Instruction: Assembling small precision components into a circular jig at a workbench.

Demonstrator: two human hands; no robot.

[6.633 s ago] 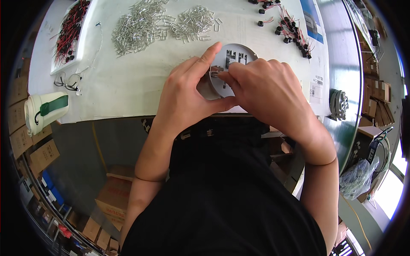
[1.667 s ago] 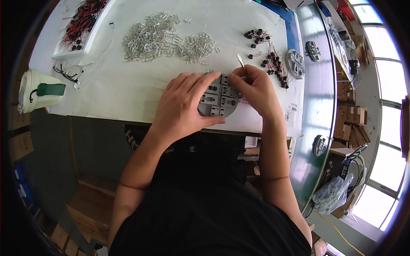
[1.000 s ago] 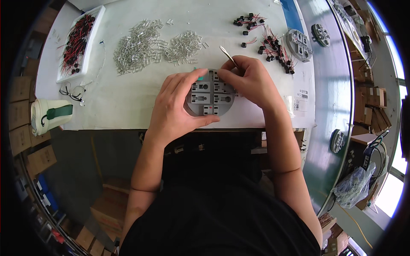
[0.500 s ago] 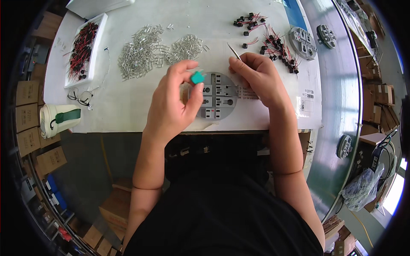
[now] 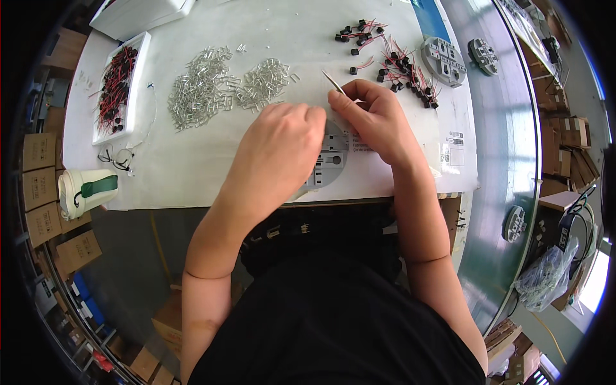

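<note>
Both hands were over the round grey fixture plate [image 5: 328,168] at the middle of the frame.

The left hand [image 5: 282,144] lay knuckles-up across the plate, fingers curled down so you couldn't tell what, if anything, they pinched. The right hand [image 5: 375,115], just right of it, had its fingers pinched tight on thin metal tweezers [image 5: 333,82], tips poking toward the upper left. Heaps of clear little parts [image 5: 221,86] sat above the left hand, black parts with red wires [image 5: 391,58] at upper right, a white tray [image 5: 115,86] at upper left, a paper cup [image 5: 86,190] at far left.
</note>
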